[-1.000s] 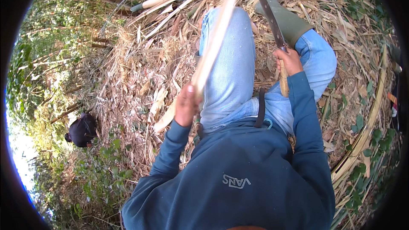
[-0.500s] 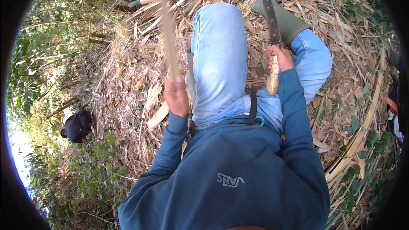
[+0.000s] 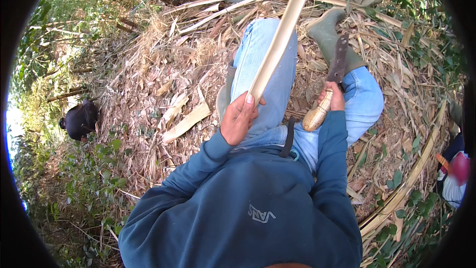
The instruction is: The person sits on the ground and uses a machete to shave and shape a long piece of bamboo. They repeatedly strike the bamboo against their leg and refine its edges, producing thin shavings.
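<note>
At far L, a person in dark clothes was near green shrubs. More to the R, a short pale slab was lying on the dry leaf litter. Then came the L hand: its fingers were clamped on the lower end of a long pale strip, w/ thumb on top. The strip went up & slightly R, in front of the raised L knee; if it touched the jeans, I cannot tell. On the R side, the R hand had its fingers closed round the pale handle of a knife; the dark blade w/ holes pointed up, in front of the green boot. At far R, long split strips were on the ground, & a red-and-white bundle was near the edge.
</note>
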A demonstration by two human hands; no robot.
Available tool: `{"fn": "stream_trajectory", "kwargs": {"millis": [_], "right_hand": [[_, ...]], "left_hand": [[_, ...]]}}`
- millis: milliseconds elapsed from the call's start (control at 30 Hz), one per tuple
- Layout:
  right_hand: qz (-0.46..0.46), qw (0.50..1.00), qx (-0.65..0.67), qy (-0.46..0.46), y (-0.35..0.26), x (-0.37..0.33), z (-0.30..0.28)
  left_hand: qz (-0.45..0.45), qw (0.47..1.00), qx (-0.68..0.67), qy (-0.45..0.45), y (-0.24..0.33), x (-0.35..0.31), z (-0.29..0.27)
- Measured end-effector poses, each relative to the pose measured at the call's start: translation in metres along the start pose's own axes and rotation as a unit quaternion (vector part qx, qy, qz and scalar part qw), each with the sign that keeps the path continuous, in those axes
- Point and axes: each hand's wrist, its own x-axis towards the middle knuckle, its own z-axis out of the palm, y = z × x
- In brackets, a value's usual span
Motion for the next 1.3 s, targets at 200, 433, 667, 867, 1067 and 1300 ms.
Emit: {"fn": "stream_trajectory", "kwargs": {"millis": [200,433,667,867,1067,1300], "right_hand": [[-0.015,0.998,-0.054,-0.026,0.009,0.009,-0.002],[-0.025,0.993,-0.115,-0.011,0.015,0.003,-0.002],[-0.03,0.972,-0.232,-0.004,0.034,0.028,-0.019],[-0.004,0.958,-0.285,0.038,0.026,0.033,-0.002],[-0.001,0.952,-0.301,0.062,0.025,0.033,-0.001],[0.007,0.943,-0.328,0.058,0.026,0.034,-0.005]], "left_hand": [[-0.042,0.989,-0.144,-0.014,0.017,0.019,0.012],[-0.004,0.978,-0.203,-0.044,0.032,0.025,0.016],[0.047,0.969,-0.229,-0.081,0.045,0.036,0.014],[0.106,0.972,-0.198,-0.066,0.05,0.047,0.003],[0.124,0.967,-0.212,-0.066,0.044,0.055,-0.006],[0.146,0.971,-0.18,-0.064,0.047,0.064,-0.017]]}}
